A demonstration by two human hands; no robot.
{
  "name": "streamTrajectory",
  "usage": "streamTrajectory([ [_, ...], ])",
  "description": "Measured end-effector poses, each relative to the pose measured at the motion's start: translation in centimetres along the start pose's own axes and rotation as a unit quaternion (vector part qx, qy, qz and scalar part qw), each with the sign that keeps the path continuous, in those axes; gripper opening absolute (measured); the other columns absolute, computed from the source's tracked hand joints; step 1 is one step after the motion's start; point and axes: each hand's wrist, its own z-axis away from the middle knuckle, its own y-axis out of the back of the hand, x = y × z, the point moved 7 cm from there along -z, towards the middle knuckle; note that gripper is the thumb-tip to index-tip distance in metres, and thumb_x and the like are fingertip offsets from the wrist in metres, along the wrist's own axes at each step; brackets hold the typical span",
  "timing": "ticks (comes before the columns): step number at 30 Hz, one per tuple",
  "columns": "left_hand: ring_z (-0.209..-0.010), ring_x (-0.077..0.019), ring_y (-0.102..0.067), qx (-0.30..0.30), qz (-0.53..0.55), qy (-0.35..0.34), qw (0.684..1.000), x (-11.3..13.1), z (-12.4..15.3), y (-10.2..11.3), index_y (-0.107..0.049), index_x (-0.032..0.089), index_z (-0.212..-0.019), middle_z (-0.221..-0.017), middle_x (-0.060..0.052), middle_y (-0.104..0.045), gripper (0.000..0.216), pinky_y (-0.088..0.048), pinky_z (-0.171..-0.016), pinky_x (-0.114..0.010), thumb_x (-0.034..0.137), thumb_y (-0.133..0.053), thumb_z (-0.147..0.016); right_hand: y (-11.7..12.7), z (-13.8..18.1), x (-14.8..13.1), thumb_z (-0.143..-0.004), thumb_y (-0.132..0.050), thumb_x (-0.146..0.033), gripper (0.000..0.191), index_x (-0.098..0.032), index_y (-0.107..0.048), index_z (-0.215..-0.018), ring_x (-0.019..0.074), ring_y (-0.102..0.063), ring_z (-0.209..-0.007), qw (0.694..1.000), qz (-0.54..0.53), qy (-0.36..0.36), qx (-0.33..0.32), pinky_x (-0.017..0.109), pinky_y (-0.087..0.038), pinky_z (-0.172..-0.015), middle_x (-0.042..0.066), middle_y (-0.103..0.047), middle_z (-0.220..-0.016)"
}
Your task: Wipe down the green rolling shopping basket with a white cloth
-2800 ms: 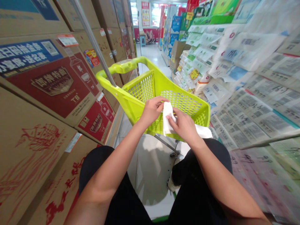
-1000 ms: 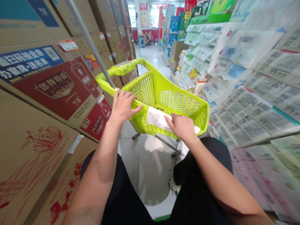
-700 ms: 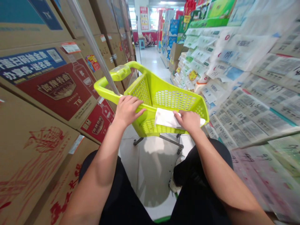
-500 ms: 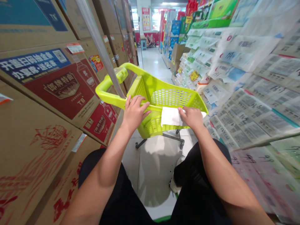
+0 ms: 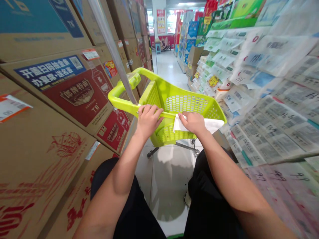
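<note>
A lime-green plastic shopping cart (image 5: 164, 136) stands in front of me, its perforated basket turned sideways. My left hand (image 5: 150, 120) grips the near rim close to the handle, fingers curled over the edge. Against the same rim, farther right, my right hand (image 5: 193, 122) presses a white cloth (image 5: 213, 125), with fingers closed on it. The cloth drapes along the rim on both sides of that hand. A metal pole (image 5: 112, 49) slants down to the cart's handle side, left of my left hand.
Stacked cardboard cartons (image 5: 74, 96) with price tags line the left side. Plastic-wrapped packs (image 5: 279, 122) with handwritten prices are piled on the right. A tiled aisle (image 5: 165, 63) runs ahead, with a small blue stool (image 5: 158, 48) at its far end. Cart casters (image 5: 196, 152) rest on the floor.
My right hand has slid left along the rim with the cloth, so more cloth shows to its right. My left hand stays on the rim. The view has shifted slightly.
</note>
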Motion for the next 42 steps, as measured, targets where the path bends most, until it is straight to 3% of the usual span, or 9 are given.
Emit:
streamTrajectory([
  [7,-0.113,-0.0331,-0.061,0.011,0.003,0.033,0.999,-1.3,0.4,0.3,-0.070,0.027,-0.125,-0.116,-0.010,-0.073,0.032,-0.036,-0.104,-0.051,0.042,-0.062,-0.098,-0.4,0.5,0.3,-0.108,-0.027,-0.063,0.065,-0.023,-0.078,-0.112,0.0268,-0.072,-0.093,0.999,-0.007,-0.003,0.031,0.031,-0.037,-0.075,0.013,-0.080,-0.100],
  [11,-0.109,-0.0309,-0.062,0.031,0.013,0.053,0.998,-2.2,0.8,0.5,-0.072,0.028,-0.114,-0.110,-0.008,-0.073,0.022,-0.037,-0.102,-0.049,0.039,-0.067,-0.095,-0.6,1.7,2.1,-0.110,-0.028,-0.058,0.065,-0.019,-0.079,-0.103,0.0267,-0.066,-0.098,0.997,0.010,0.025,0.070,0.035,-0.036,-0.087,0.014,-0.078,-0.102],
  [15,-0.128,-0.0336,-0.055,0.077,-0.005,0.071,0.994,-2.4,1.5,1.3,-0.073,0.032,-0.110,-0.131,-0.008,-0.068,0.024,-0.032,-0.111,-0.053,0.045,-0.074,-0.091,-0.6,2.9,5.6,-0.107,-0.033,-0.063,0.063,-0.019,-0.078,-0.107,0.0302,-0.059,-0.111,0.993,0.024,0.013,0.116,0.040,-0.032,-0.101,0.014,-0.075,-0.115],
  [20,-0.124,-0.0351,-0.054,0.090,-0.002,0.086,0.992,-2.7,2.1,1.1,-0.075,0.035,-0.115,-0.123,-0.008,-0.069,0.028,-0.024,-0.115,-0.060,0.047,-0.075,-0.089,-1.3,3.0,7.4,-0.108,-0.031,-0.062,0.064,-0.016,-0.074,-0.104,0.0288,-0.062,-0.098,0.996,0.024,-0.007,0.084,0.036,-0.033,-0.085,0.014,-0.076,-0.104],
  [23,-0.118,-0.0340,-0.055,0.101,0.008,0.090,0.991,-3.0,2.2,0.5,-0.076,0.035,-0.114,-0.117,-0.008,-0.069,0.029,-0.023,-0.115,-0.061,0.052,-0.072,-0.091,-1.2,2.5,5.2,-0.110,-0.029,-0.057,0.061,-0.016,-0.074,-0.100,0.0281,-0.063,-0.098,0.995,0.009,-0.001,0.103,0.036,-0.032,-0.083,0.013,-0.077,-0.104],
  [30,-0.122,-0.0354,-0.056,0.097,0.013,0.097,0.991,-3.1,2.1,0.2,-0.075,0.034,-0.115,-0.119,-0.009,-0.070,0.028,-0.023,-0.117,-0.062,0.049,-0.070,-0.091,-0.4,2.1,-5.0,-0.109,-0.025,-0.063,0.063,-0.016,-0.067,-0.112,0.0298,-0.060,-0.104,0.981,-0.043,0.103,0.156,0.038,-0.032,-0.088,0.015,-0.074,-0.109],
  [33,-0.123,-0.0351,-0.057,0.089,0.016,0.092,0.992,-3.4,2.3,0.6,-0.074,0.036,-0.116,-0.119,-0.009,-0.070,0.028,-0.024,-0.118,-0.063,0.047,-0.071,-0.091,-0.1,2.4,-6.5,-0.109,-0.025,-0.064,0.062,-0.017,-0.065,-0.117,0.0307,-0.058,-0.107,0.978,-0.036,0.134,0.153,0.039,-0.032,-0.088,0.014,-0.072,-0.114],
  [37,-0.123,-0.0342,-0.057,0.097,0.019,0.092,0.991,-4.4,2.6,0.9,-0.073,0.035,-0.114,-0.117,-0.009,-0.070,0.028,-0.026,-0.119,-0.061,0.052,-0.069,-0.092,-0.5,2.6,-4.2,-0.109,-0.024,-0.063,0.061,-0.018,-0.065,-0.119,0.0304,-0.057,-0.109,0.983,-0.025,0.128,0.128,0.039,-0.032,-0.088,0.014,-0.072,-0.116],
  [42,-0.125,-0.0356,-0.055,0.102,0.012,0.102,0.989,-5.0,2.6,0.4,-0.072,0.033,-0.115,-0.118,-0.010,-0.069,0.036,-0.024,-0.121,-0.062,0.060,-0.066,-0.092,-1.5,2.5,2.5,-0.111,-0.026,-0.054,0.058,-0.015,-0.069,-0.112,0.0301,-0.058,-0.108,0.992,0.013,0.046,0.117,0.038,-0.031,-0.088,0.015,-0.073,-0.112],
])
